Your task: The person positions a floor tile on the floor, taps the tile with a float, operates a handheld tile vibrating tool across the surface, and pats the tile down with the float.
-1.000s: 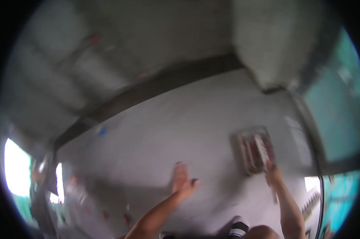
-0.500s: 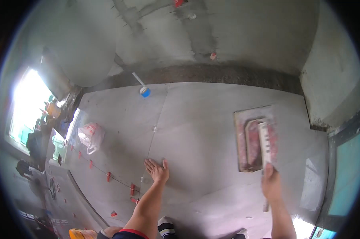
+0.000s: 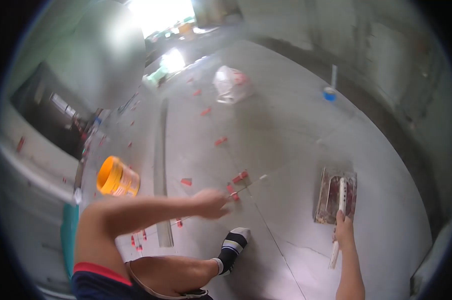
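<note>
My right hand is closed round the pale handle of a flat rectangular tool with a reddish, stained top, which is over the grey tiles at the right. My left hand is blurred by motion and its fingers are not clear. It is above the tiled floor, nearest to two red clips at a tile joint. A foot in a black and white striped sock rests below it.
An orange bucket stands at the left beside a long grey strip. A white plastic bag and a blue-headed tool lie farther back. Several red clips dot the joints. Walls border the floor.
The view has swung left, bringing the bucket and strip fully in. My left arm now reaches across from the left; its hand showed spread fingers before. My right hand keeps hold of the flat tool.
</note>
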